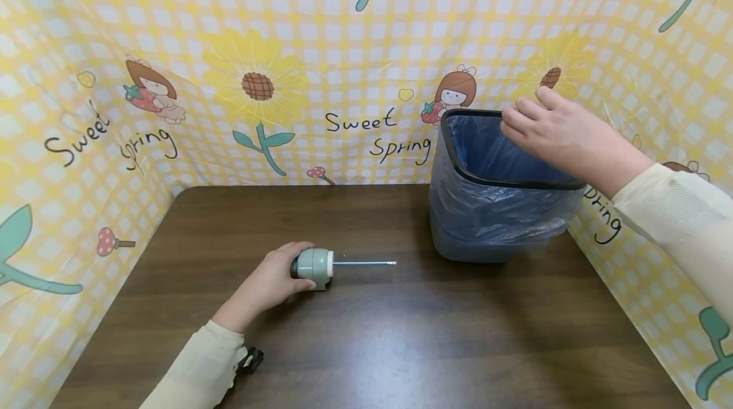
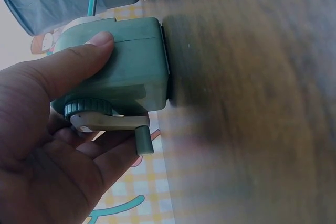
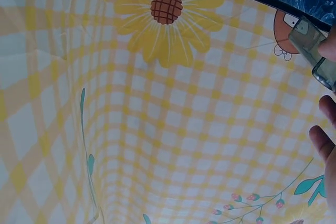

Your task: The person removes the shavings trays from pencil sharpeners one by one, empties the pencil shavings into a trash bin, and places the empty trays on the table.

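Observation:
A green hand-crank pencil sharpener (image 1: 315,264) lies on the table, with a blue-green pencil (image 1: 363,263) sticking out of its front toward the right. My left hand (image 1: 269,278) grips the sharpener's body, thumb on one side. In the left wrist view, the crank handle (image 2: 118,124) shows near my fingers. Above the bin (image 1: 458,231), my right hand (image 1: 550,129) is raised at the rim. The right wrist view shows it pinching a small translucent tray (image 3: 304,39), like a shavings drawer; the head view hides this tray behind the hand. What the tray contains cannot be seen.
The grey bin has a blue plastic liner (image 1: 504,208) folded over its black rim and stands at the table's back right. A yellow checked cloth (image 1: 343,46) surrounds the brown table (image 1: 372,339) at the back and sides. A black band (image 1: 251,360) shows at my left cuff.

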`<state>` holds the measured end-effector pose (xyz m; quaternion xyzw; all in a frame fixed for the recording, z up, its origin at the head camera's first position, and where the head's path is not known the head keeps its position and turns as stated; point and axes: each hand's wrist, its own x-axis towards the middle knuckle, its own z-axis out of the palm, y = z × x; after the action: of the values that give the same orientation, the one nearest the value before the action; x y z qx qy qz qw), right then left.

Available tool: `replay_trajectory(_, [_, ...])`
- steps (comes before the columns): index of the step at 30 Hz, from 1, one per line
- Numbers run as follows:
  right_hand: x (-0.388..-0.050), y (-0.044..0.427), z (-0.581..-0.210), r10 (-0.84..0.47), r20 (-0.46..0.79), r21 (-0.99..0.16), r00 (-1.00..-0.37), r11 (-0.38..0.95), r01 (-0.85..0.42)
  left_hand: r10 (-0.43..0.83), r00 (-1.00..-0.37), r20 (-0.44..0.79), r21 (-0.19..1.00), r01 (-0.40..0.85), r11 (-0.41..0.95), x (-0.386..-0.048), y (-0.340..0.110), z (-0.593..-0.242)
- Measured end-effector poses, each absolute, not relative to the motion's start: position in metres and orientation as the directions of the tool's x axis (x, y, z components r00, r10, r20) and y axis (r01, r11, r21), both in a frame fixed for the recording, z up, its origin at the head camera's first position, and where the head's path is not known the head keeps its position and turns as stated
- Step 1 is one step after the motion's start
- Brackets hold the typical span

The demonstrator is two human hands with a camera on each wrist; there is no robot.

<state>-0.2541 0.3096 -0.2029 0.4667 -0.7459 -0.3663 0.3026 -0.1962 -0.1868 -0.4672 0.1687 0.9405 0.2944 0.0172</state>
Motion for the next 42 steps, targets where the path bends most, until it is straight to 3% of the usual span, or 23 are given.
replay_trajectory(18, [-0.257, 0.317, -0.201, -0.878, 0.218, 0.786, -0.425, 0.416, -0.457, 0.329, -0.942, 0.064, 0.565, 0.306, 0.766, -0.198, -0.188, -0.468])
replay_trajectory(26, [-0.253, 0.317, -0.201, -0.87, 0.279, 0.752, -0.407, 0.462, -0.47, 0.333, -0.939, 0.08, 0.557, 0.319, 0.767, -0.198, -0.187, -0.467])
replay_trajectory(38, [-0.254, 0.324, -0.204, -0.823, 0.258, 0.721, -0.505, 0.512, -0.466, 0.332, -0.94, 0.077, 0.555, 0.317, 0.769, -0.197, -0.187, -0.469])
replay_trajectory(42, [-0.253, 0.326, -0.206, -0.813, 0.278, 0.702, -0.511, 0.535, -0.47, 0.328, -0.942, 0.072, 0.554, 0.311, 0.772, -0.196, -0.187, -0.469])
